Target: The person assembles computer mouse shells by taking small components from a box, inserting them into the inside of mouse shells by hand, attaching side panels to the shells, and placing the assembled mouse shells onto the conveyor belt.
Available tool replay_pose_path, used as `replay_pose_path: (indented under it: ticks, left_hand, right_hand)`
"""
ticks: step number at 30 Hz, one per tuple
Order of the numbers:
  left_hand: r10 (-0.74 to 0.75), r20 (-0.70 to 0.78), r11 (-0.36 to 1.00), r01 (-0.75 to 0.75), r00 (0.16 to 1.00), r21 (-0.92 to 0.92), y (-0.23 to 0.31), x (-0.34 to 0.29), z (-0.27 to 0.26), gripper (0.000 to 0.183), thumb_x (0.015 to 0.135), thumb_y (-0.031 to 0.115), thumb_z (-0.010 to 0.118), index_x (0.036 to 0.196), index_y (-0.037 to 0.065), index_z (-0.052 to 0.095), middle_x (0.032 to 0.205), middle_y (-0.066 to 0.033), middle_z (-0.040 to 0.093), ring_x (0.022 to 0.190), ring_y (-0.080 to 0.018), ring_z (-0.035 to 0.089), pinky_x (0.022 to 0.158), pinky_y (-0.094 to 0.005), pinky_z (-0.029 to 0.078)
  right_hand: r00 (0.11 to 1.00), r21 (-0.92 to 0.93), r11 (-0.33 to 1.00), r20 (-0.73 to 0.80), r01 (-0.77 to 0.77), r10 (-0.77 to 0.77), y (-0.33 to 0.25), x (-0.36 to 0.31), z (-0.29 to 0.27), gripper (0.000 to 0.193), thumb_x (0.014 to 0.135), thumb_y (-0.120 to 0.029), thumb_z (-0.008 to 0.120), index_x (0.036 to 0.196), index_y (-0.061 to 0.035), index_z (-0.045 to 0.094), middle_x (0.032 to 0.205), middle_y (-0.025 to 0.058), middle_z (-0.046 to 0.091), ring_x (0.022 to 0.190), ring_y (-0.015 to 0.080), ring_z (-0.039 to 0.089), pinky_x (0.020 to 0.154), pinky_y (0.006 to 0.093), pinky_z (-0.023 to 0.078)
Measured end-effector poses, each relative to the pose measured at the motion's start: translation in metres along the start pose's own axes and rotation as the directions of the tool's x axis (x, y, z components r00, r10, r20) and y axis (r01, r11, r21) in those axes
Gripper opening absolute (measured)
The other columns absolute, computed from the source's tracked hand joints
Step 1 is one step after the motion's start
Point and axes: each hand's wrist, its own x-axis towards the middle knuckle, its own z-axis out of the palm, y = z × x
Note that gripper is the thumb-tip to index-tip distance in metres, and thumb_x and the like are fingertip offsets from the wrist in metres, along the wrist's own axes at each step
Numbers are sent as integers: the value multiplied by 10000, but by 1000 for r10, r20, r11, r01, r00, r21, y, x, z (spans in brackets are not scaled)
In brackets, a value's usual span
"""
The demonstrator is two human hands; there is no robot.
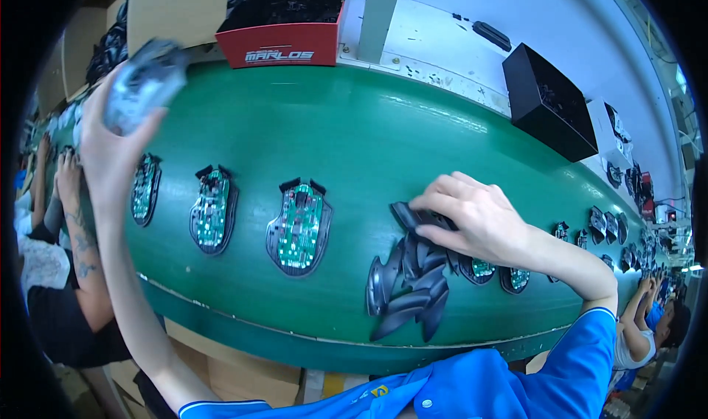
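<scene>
My left hand (pixel 107 135) is raised at the upper left, its thumb and fingers gripping a motion-blurred computer-mouse part (pixel 146 87), grey and pale. At the right of the middle, my right hand (pixel 479 216) bends over a pile of curved black plastic pieces (pixel 413 286). Its fingers and thumb pinch one black plastic piece (pixel 407 214) at the pile's far end. Left of the pile, an open mouse base with a green circuit board (pixel 301 227) lies on the green belt; two similar bases (pixel 212 211) lie farther left.
The green work surface (pixel 354 139) runs across the view. Beyond it stand a red box (pixel 280 46), a black box (pixel 549 102) and a metal post (pixel 378 21). More mouse bases (pixel 516 279) lie beneath and past my right arm. Other people sit at both sides.
</scene>
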Motion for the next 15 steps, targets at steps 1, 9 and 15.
replay_pose_path:
  ticks: [1,9,15]
  left_hand:
    - [-70,53,971,80,996,-224,45,-10,-5,651,677,111,781,1266,39,513,1184,-113,543,1061,-212,559,889,-317,475]
    - [-117,855,-109,849,506,-517,211,-84,4,680,802,302,679,1311,36,314,1036,-79,499,717,-92,521,427,-198,403]
    - [-33,922,-420,832,385,-363,270,-118,17,521,826,286,688,1224,92,413,891,0,469,612,-35,402,380,-157,252]
  right_hand:
    - [999,-61,998,-32,-6,4,-3,3,7,298,797,-240,671,1025,-62,601,943,80,568,913,243,573,670,361,510]
    - [967,581,776,194,-247,162,11,15,-11,341,838,-199,629,1081,39,609,709,33,571,558,103,548,457,267,478]
    - [953,972,37,220,-232,207,19,-100,-75,309,832,-148,669,1040,49,554,918,86,608,758,109,625,457,219,562]
